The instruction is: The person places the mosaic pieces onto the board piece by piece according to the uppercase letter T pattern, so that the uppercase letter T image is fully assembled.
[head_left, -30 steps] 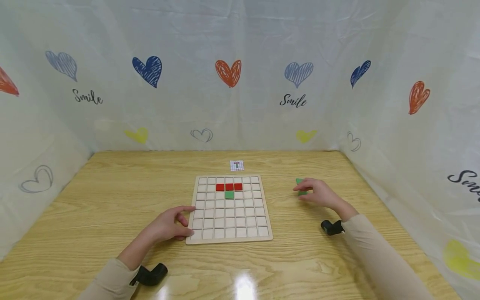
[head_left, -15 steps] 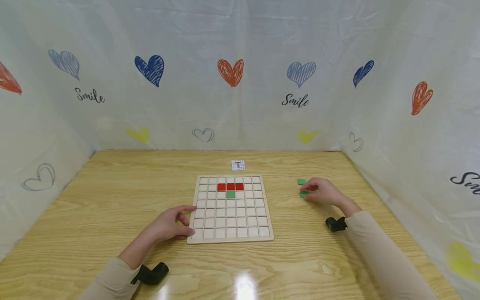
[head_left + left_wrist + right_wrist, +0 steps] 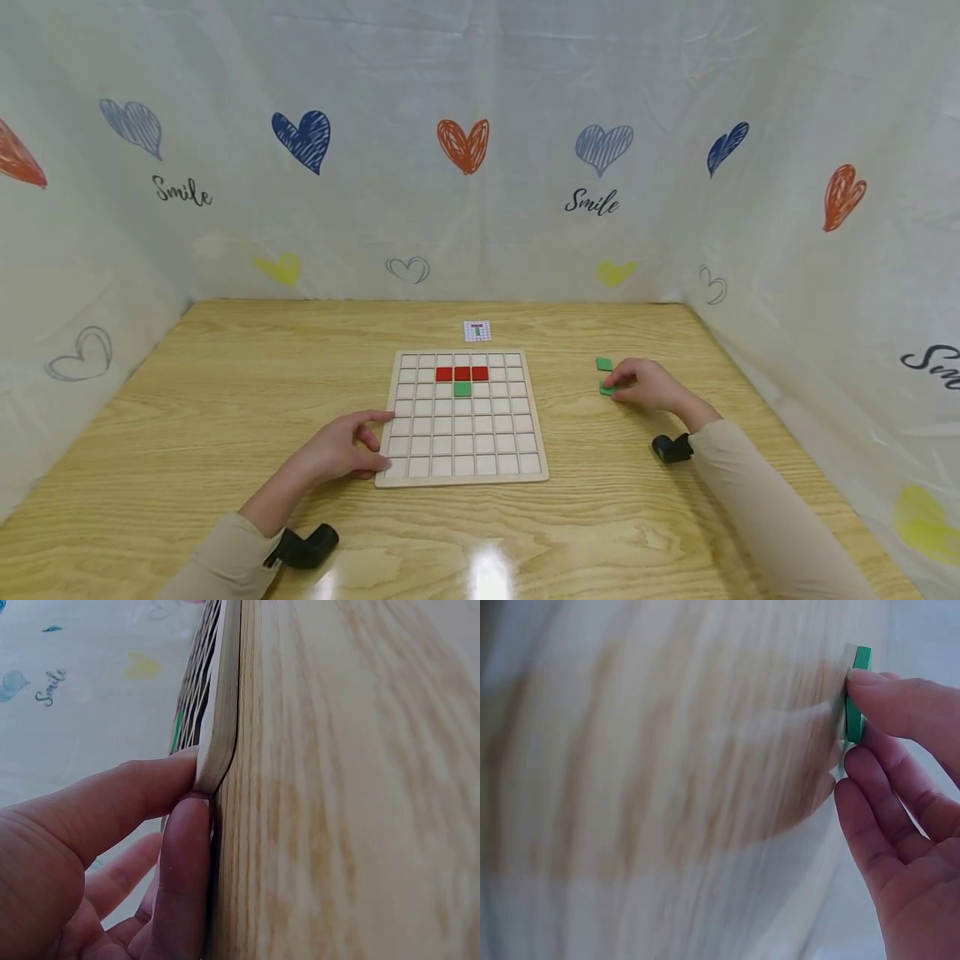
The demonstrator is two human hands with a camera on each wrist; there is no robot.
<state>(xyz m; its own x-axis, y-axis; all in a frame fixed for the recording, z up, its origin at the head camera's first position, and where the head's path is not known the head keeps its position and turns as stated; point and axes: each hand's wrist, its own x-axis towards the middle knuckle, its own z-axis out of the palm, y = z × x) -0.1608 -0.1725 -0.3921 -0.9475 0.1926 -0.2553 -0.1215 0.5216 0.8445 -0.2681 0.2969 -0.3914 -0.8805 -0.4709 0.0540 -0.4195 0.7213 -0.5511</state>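
Note:
A square wooden grid board (image 3: 536, 417) lies on the table, with a row of red tiles (image 3: 462, 373) and a green tile (image 3: 462, 389) below the middle one. At its left edge my left hand (image 3: 333, 447) rests its index fingertip and thumb on the rim. In the left wrist view the thumb (image 3: 120, 795) lies over the board's edge (image 3: 221, 727), with a finger against its side. To the right of the board, my right hand (image 3: 648, 385) pinches a loose green tile (image 3: 861, 694) between thumb and index finger, close to the tabletop. Another green tile (image 3: 604, 364) lies just beyond it.
A small printed card (image 3: 477, 331) showing a T pattern lies behind the board. White sheeting with hearts (image 3: 462, 146) surrounds the wooden table (image 3: 300, 350) at the back and sides. Black devices (image 3: 303, 547) are worn at both wrists.
My right hand has drawn back slightly to the right, uncovering the farther green tile, and its fingers have closed on the nearer one. My left hand stays at the board's edge.

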